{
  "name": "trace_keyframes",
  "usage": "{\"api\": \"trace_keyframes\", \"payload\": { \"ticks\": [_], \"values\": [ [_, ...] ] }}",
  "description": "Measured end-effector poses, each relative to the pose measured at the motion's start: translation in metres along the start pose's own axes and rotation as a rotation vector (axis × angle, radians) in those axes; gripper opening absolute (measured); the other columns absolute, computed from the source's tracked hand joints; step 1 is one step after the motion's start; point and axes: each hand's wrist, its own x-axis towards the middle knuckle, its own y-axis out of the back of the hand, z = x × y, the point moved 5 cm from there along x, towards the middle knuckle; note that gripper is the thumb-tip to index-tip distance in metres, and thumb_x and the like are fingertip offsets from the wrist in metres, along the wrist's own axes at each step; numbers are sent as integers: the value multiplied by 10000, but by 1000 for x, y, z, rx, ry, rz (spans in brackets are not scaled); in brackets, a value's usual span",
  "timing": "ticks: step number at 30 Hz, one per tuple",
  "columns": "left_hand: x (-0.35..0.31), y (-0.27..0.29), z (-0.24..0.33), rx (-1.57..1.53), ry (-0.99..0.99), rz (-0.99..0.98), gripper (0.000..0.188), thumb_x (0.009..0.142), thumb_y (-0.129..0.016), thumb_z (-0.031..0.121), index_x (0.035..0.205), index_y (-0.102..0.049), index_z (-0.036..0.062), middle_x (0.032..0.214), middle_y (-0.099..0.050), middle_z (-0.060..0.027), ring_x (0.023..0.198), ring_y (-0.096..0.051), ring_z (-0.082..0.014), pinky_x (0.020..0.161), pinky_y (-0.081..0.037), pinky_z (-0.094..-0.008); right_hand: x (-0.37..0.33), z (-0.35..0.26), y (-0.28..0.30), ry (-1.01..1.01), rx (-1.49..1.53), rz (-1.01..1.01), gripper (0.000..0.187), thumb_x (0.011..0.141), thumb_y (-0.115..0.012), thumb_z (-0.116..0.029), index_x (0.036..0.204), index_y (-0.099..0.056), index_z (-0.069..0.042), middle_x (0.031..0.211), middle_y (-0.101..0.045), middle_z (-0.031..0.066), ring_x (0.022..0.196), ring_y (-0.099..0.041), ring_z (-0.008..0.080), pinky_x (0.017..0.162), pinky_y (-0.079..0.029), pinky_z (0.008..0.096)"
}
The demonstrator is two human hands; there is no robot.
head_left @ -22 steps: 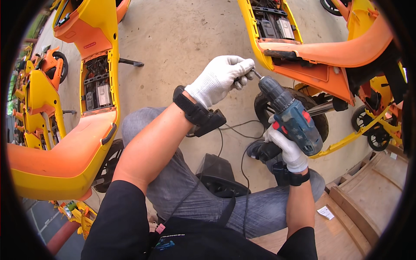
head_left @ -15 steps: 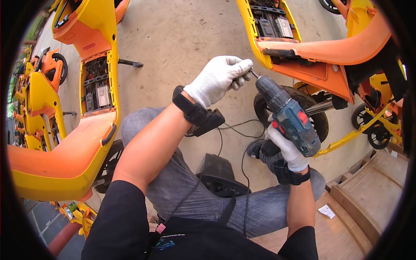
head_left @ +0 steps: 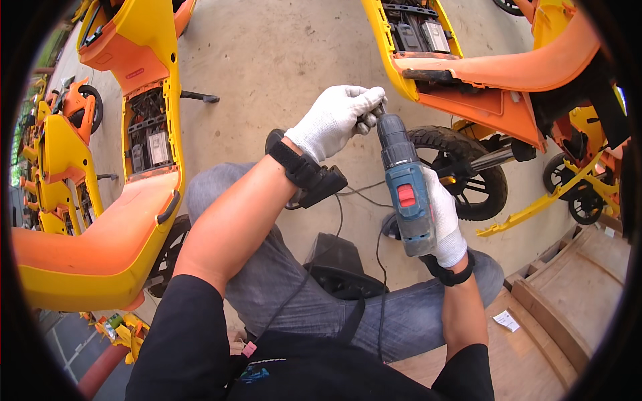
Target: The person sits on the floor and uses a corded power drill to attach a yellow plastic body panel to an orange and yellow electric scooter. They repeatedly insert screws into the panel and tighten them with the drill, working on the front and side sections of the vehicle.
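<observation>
My right hand (head_left: 446, 217), in a white glove, is closed round a blue and black cordless drill (head_left: 409, 177), held upright in the picture with its chuck pointing away from me. My left hand (head_left: 334, 121), also gloved in white, is pinched just at the drill's tip. Small dark metal bits show between its fingertips, too small to name. The drill bit is mostly hidden by the left thumb and fingers. A black strapped device (head_left: 314, 180) sits on my left wrist.
Yellow and orange scooter bodies stand at left (head_left: 100, 227) and right (head_left: 495, 73), with a black wheel (head_left: 468, 174) beside the drill. A black pedestal-like object (head_left: 338, 267) lies between my legs. Thin cables (head_left: 380, 267) cross the floor. Wooden boards (head_left: 562, 314) lie at lower right.
The drill has swung from a slant to nearly upright and moved left, bringing its chuck up to my left fingertips. The left hand has barely moved.
</observation>
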Motion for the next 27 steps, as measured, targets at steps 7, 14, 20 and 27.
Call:
{"api": "trace_keyframes", "payload": {
  "ticks": [7, 14, 20, 27],
  "values": [
    [-2, -4, -1, 119, 29, 9, 229, 987, -614, 263, 1015, -683, 47, 791, -592, 40, 646, -505, -34, 586, -436, -189, -9, -27, -14, 257, -468, -54, 633, 715, -760, -95, 1277, -477, -29, 1095, -579, 189, 1028, -584, 389, 883, -496, 450],
    [-4, -7, -3, 276, 19, -66, 239, 975, -619, 271, 1030, -693, 50, 799, -597, 43, 687, -491, -30, 624, -418, -191, -6, -32, -24, 251, -493, -108, 518, 670, -798, -150, 1098, -533, -28, 938, -616, 177, 919, -627, 369, 817, -520, 418],
    [-5, -11, 2, 355, -3, -90, 253, 963, -635, 287, 1016, -700, 48, 795, -601, 42, 680, -487, -31, 617, -412, -186, -6, -23, -31, 79, -438, -126, 516, 670, -793, -142, 1095, -521, -34, 955, -619, 196, 876, -642, 381, 752, -532, 423],
    [-8, -10, 7, 420, -37, -103, 302, 924, -686, 327, 985, -709, 32, 786, -619, 27, 697, -513, -43, 626, -416, -196, -6, -19, -35, 169, -497, -84, 531, 670, -744, -91, 1146, -516, -30, 986, -619, 197, 935, -627, 383, 815, -514, 430]
  ]
}}
